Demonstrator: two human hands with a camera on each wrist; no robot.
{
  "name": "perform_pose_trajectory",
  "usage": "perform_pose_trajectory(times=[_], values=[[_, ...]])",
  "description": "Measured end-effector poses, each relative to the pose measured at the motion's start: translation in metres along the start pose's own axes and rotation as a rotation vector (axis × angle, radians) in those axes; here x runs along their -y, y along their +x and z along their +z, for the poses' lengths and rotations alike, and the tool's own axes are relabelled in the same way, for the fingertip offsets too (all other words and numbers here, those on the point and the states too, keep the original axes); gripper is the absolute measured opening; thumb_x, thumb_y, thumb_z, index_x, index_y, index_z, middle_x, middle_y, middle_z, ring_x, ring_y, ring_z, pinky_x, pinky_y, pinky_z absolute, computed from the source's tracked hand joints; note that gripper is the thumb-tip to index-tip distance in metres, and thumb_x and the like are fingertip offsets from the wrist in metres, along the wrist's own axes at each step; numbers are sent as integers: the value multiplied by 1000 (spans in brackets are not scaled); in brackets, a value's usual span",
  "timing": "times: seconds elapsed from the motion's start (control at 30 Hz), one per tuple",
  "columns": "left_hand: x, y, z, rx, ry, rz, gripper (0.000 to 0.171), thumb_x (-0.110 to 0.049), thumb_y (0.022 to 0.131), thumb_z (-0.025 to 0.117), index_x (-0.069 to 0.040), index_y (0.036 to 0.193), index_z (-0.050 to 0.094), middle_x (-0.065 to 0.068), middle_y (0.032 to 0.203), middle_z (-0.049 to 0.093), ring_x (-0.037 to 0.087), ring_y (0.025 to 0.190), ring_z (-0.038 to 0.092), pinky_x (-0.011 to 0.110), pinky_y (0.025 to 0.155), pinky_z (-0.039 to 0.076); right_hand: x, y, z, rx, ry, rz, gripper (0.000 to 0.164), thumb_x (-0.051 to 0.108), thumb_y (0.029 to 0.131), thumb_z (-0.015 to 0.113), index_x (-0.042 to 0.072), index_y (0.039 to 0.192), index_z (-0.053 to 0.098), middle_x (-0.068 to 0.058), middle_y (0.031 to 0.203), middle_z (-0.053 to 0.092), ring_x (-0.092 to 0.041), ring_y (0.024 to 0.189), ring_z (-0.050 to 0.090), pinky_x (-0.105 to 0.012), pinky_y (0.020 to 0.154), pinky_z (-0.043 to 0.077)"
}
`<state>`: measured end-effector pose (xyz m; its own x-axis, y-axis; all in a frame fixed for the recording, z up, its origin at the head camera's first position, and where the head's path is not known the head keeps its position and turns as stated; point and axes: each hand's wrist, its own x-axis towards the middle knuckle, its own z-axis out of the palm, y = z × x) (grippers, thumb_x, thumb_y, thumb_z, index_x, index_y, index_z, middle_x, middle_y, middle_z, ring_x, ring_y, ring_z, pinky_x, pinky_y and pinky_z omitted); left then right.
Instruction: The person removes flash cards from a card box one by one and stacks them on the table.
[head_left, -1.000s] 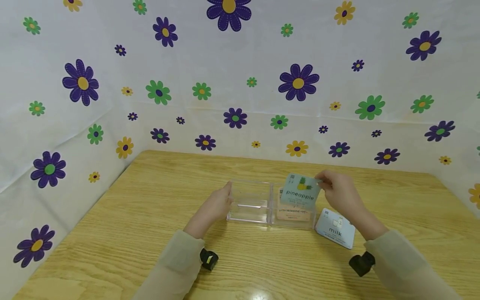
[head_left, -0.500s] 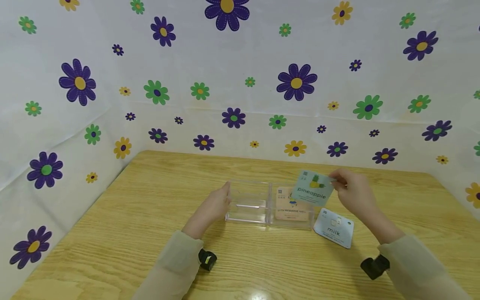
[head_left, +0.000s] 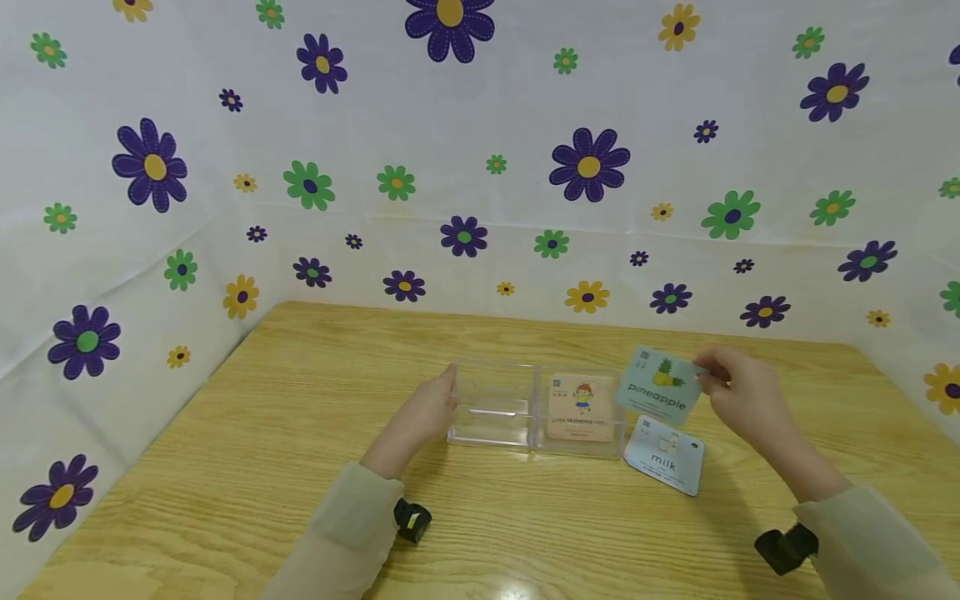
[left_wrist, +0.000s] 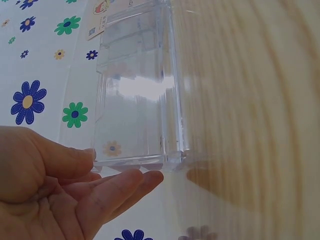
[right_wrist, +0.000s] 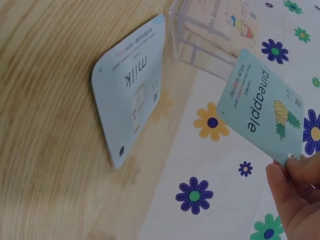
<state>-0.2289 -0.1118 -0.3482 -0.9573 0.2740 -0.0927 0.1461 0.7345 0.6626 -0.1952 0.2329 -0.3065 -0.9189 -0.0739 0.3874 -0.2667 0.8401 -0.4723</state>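
A pale green pineapple flash card point(head_left: 660, 386) hangs tilted in the air, its corner pinched between the thumb and fingers of my right hand point(head_left: 742, 392). Just below it, a light blue milk card point(head_left: 664, 455) lies on the table; in the right wrist view this milk card point(right_wrist: 131, 85) looks like a thick stack. My left hand point(head_left: 426, 411) grips the left end of a clear two-compartment plastic box point(head_left: 491, 446), thumb at the rim and fingers against the end wall point(left_wrist: 132, 162). The right compartment holds an orange rope-skipping card point(head_left: 581, 408); the left one shows no card.
The wooden table point(head_left: 300, 467) extends around the box. A white cloth with flower prints point(head_left: 360, 125) hangs behind it and along the sides. Black wrist cameras point(head_left: 412, 521) sit at both cuffs.
My right hand has carried the pineapple card rightward, off the box's right compartment and over the milk card, uncovering the orange card. My left hand stays at the box's left end.
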Motion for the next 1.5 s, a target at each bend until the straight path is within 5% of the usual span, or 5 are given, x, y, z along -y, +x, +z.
perform_pose_trajectory(times=[0.43, 0.63, 0.87, 1.1, 1.5], values=[[1, 1, 1, -11, 20, 2, 49, -3, 94, 36, 8, 137, 17, 9, 65, 49, 9, 41, 28, 24, 46, 35, -11, -6, -2, 46, -24, 28, 11, -11, 78, 53, -11, 89, 58, -19, 78, 59, -24, 63, 50, -31, 51, 43], [1, 1, 1, -2, 15, 7, 49, -2, 94, 36, 8, 138, 16, 2, 54, 38, 8, 40, 28, 21, 42, 32, -19, -9, -1, 106, -28, 70, 14, -10, 78, 52, -12, 91, 57, -18, 78, 58, -23, 63, 50, -30, 51, 43], [0, 1, 1, -3, 8, 7, 50, -2, 93, 37, 8, 137, 16, 11, 69, 50, 9, 42, 29, 22, 44, 33, -25, -10, 4, 213, -30, 92, 15, -12, 75, 52, -13, 89, 57, -18, 79, 58, -24, 66, 50, -31, 54, 44], [0, 1, 1, 1, -7, 7, 49, -2, 94, 35, 8, 138, 15, 0, 54, 37, 7, 40, 27, 20, 42, 30, -30, -11, 9, 281, -29, 108, 16, -11, 74, 50, -11, 88, 58, -13, 76, 57, -22, 65, 49, -29, 53, 41], [-1, -1, -1, -4, 27, 11, 49, -3, 94, 35, 7, 138, 16, 0, 53, 36, 8, 40, 27, 20, 42, 29, -32, -15, 12, 350, 25, 148, 13, -10, 78, 49, -13, 90, 56, -13, 76, 55, -21, 66, 51, -30, 54, 45]])
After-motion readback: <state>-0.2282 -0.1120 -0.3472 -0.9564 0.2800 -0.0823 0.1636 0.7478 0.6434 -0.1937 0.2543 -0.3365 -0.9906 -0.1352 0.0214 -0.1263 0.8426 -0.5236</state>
